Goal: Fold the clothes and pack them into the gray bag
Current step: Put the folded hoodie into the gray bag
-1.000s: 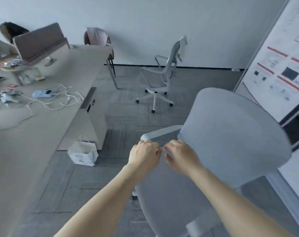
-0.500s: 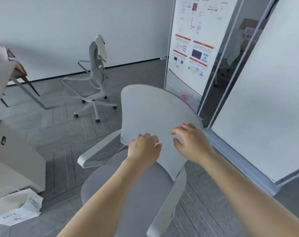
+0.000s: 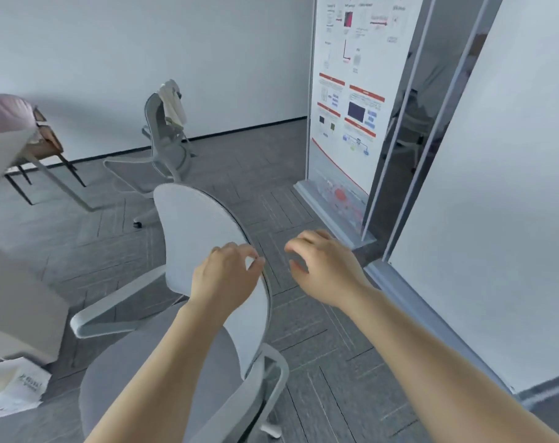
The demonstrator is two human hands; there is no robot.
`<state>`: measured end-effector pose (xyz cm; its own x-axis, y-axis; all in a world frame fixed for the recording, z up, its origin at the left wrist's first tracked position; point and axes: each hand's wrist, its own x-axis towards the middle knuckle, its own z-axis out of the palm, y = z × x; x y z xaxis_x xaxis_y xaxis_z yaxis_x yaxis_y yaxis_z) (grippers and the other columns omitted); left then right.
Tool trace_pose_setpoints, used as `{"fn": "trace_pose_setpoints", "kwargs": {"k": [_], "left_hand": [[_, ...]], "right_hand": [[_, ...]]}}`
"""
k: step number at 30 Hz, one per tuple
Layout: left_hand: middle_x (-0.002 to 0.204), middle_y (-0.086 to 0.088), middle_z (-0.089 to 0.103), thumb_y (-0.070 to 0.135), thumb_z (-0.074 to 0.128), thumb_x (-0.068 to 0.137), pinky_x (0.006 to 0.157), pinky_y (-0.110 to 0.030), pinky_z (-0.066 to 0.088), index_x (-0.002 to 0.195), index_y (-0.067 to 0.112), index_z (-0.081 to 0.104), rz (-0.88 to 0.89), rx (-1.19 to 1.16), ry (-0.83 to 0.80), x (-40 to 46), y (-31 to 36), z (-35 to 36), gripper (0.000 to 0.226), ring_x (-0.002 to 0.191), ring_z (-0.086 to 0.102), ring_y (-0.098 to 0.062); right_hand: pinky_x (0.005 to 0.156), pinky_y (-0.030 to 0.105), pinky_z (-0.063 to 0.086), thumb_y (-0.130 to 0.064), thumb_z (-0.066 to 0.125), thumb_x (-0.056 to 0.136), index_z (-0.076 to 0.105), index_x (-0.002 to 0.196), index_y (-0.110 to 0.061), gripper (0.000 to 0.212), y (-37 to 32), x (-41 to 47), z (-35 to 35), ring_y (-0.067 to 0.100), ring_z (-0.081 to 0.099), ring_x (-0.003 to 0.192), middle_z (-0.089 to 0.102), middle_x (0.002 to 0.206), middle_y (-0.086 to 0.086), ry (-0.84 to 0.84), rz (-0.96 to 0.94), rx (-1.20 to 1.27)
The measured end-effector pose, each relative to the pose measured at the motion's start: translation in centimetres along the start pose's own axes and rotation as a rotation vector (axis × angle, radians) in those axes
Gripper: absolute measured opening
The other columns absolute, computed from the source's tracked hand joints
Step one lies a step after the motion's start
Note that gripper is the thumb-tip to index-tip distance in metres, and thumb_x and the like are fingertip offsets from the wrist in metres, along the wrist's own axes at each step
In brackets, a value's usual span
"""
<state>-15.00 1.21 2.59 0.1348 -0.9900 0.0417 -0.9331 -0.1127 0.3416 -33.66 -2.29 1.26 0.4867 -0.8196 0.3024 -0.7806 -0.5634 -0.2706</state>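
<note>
My left hand (image 3: 227, 274) hovers in front of the right edge of a grey office chair's backrest (image 3: 192, 238), fingers loosely curled and holding nothing. My right hand (image 3: 323, 266) hangs over the floor to the right of the chair, fingers relaxed and empty. A pale garment (image 3: 173, 102) is draped over the back of a second grey chair (image 3: 166, 145) by the far wall. A pink garment (image 3: 6, 111) lies on a wooden chair at the far left. No gray bag is in view.
A desk corner (image 3: 6, 155) and its side panel (image 3: 16, 302) stand at the left, with a white paper bag (image 3: 12, 391) on the floor below. A poster stand (image 3: 351, 100) and a glass partition (image 3: 483, 199) line the right side.
The view has swung to the right, away from the desk. My hands have moved apart, and the right one has come off the chair's backrest.
</note>
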Motion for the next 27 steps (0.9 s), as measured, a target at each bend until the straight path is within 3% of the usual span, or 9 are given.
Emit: {"fn": "trace_pose_setpoints", "kwargs": {"k": [7,19,27], "left_hand": [[0.110,0.006,0.061,0.048,0.044,0.097,0.072,-0.032,0.045,0.110,0.030,0.064,-0.207,-0.019,0.127,3.9,1.8,0.2,0.030,0.095,0.056,-0.018],[0.105,0.008,0.061,0.048,0.043,0.097,0.071,-0.031,0.043,0.109,0.029,0.064,-0.447,0.016,0.268,13.5,-0.3,-0.2,0.031,0.103,0.052,-0.017],[0.117,0.015,0.059,0.049,0.044,0.095,0.075,-0.028,0.037,0.118,0.036,0.062,-0.809,0.000,0.382,16.6,-1.7,0.9,0.032,0.111,0.050,-0.013]], "right_hand": [[0.080,0.031,0.044,-0.027,0.050,0.096,0.060,0.120,-0.021,0.027,4.6,7.3,1.3,0.016,0.049,0.114,0.059,0.120,-0.007,-0.080,-0.177,0.071],[0.071,0.026,0.038,-0.025,0.051,0.095,0.062,0.117,-0.022,0.025,6.6,22.9,5.4,0.014,0.050,0.111,0.061,0.118,-0.009,-0.135,-0.514,0.139],[0.071,0.029,0.047,-0.029,0.059,0.089,0.064,0.112,-0.023,0.024,7.0,32.9,9.7,0.012,0.051,0.106,0.062,0.109,-0.013,-0.250,-0.869,0.343]]}}
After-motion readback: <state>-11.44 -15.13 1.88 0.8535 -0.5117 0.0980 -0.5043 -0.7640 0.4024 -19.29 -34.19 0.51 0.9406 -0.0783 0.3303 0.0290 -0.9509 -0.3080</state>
